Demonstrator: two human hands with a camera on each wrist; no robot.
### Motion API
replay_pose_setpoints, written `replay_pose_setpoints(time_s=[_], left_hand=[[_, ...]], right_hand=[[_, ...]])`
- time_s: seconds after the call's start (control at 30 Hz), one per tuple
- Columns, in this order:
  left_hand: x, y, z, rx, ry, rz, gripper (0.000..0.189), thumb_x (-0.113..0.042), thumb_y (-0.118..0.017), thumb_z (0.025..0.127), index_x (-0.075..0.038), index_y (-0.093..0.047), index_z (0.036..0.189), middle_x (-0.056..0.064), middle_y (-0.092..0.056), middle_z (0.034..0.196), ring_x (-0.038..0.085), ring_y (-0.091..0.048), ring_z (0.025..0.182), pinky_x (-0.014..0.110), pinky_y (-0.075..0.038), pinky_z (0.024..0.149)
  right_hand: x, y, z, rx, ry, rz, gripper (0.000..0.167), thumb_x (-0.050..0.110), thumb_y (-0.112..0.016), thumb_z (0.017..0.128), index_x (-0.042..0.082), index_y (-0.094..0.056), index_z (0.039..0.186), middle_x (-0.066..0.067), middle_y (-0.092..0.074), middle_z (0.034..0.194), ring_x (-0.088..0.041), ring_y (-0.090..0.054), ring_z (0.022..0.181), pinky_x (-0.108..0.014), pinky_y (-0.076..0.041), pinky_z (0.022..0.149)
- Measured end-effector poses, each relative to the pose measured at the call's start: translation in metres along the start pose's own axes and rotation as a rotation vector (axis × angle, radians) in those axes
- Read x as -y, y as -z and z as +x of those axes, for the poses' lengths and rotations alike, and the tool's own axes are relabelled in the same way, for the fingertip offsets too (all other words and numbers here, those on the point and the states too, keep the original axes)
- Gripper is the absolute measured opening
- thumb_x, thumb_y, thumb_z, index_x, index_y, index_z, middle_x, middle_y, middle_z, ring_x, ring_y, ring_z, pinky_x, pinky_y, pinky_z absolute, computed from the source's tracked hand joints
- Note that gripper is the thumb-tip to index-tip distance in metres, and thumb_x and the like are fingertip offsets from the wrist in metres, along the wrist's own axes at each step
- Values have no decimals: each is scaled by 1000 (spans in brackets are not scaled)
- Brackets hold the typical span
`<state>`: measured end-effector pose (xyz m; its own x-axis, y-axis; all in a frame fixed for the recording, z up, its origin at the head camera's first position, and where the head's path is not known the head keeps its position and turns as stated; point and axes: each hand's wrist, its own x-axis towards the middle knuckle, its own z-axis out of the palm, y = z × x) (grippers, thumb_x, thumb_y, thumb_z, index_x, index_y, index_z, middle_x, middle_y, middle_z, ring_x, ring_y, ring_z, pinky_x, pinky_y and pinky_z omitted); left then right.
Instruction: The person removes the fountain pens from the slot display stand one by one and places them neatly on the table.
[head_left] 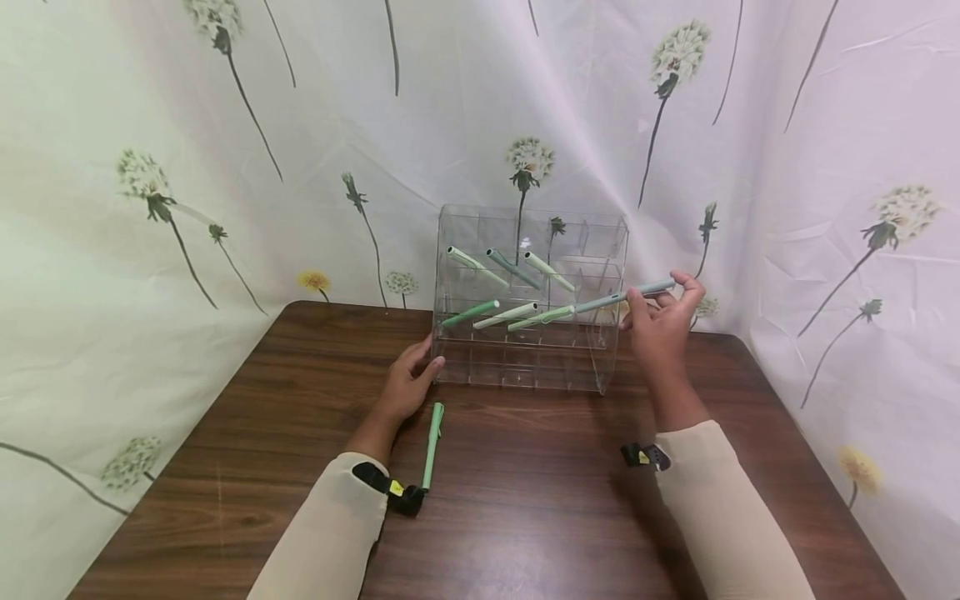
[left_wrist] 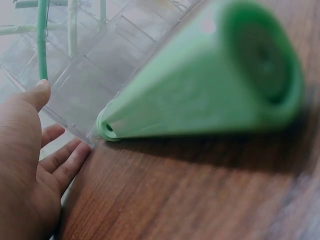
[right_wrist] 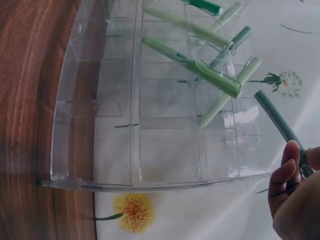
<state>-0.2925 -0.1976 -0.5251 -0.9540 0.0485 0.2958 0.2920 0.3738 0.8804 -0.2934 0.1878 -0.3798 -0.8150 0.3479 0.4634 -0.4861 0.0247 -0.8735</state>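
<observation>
My right hand (head_left: 663,323) pinches a grey-blue pen (head_left: 602,302), held slanted at the right side of a clear compartment stand (head_left: 487,379). In the right wrist view this pen (right_wrist: 276,116) points toward the stand, apart from the other pens. My left hand (head_left: 407,385) rests against the stand's lower left side, thumb and fingers fairly straight. Three pens lean in an upper row, one of them grey-green (head_left: 513,268). Below lean a dark green pen (head_left: 470,313), a pale pen (head_left: 506,316) and a light green pen (head_left: 542,318).
A green pen (head_left: 432,446) lies on the brown wooden table (head_left: 525,483), beside my left forearm, looming close in the left wrist view. Behind the table hangs a white cloth (head_left: 450,125) with dandelion prints. Dark straps (head_left: 390,487) sit on both wrists.
</observation>
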Motion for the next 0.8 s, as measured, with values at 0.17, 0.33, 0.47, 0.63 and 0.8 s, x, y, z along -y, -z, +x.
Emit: replay_pose_setpoints(time_s=[0.17,0.33,0.47,0.63,0.8], left_hand=[[-1,-1,1,-10,-16,-16,59,-22,-67,111,-15,-47,167,22,-56,160,41,-65,135,59,-49,116],[0,-2,1,-27,-22,-20,59,-18,-69,110,-12,-49,165,25,-58,157,44,-65,132,62,-49,115],[2,-4,3,-41,-22,-28,60,-15,-70,108,-11,-50,165,25,-58,156,45,-65,132,63,-48,115],[1,-3,2,-32,-29,-17,59,-17,-69,109,-10,-49,165,26,-57,157,45,-58,143,63,-44,121],[0,-1,2,-12,-27,-33,60,-20,-69,110,-13,-49,165,24,-57,158,42,-58,145,61,-43,123]], right_hand=[[-2,-1,-8,68,-17,16,62,4,-67,107,15,-32,157,-6,-66,99,-10,-61,54,-23,-56,54],[-2,-6,-19,139,-43,-15,65,9,-70,106,21,-39,162,-4,-67,100,-12,-63,55,-25,-58,56],[-1,-13,-28,198,-65,-33,67,6,-72,105,21,-43,165,-2,-68,98,-7,-61,55,-24,-57,57],[-2,-22,-38,310,-107,-22,69,0,-70,105,21,-44,166,3,-67,98,-7,-58,57,-20,-55,56],[-7,-29,-47,425,-115,-3,71,-1,-75,102,14,-47,165,0,-72,97,-8,-63,60,-24,-57,55]])
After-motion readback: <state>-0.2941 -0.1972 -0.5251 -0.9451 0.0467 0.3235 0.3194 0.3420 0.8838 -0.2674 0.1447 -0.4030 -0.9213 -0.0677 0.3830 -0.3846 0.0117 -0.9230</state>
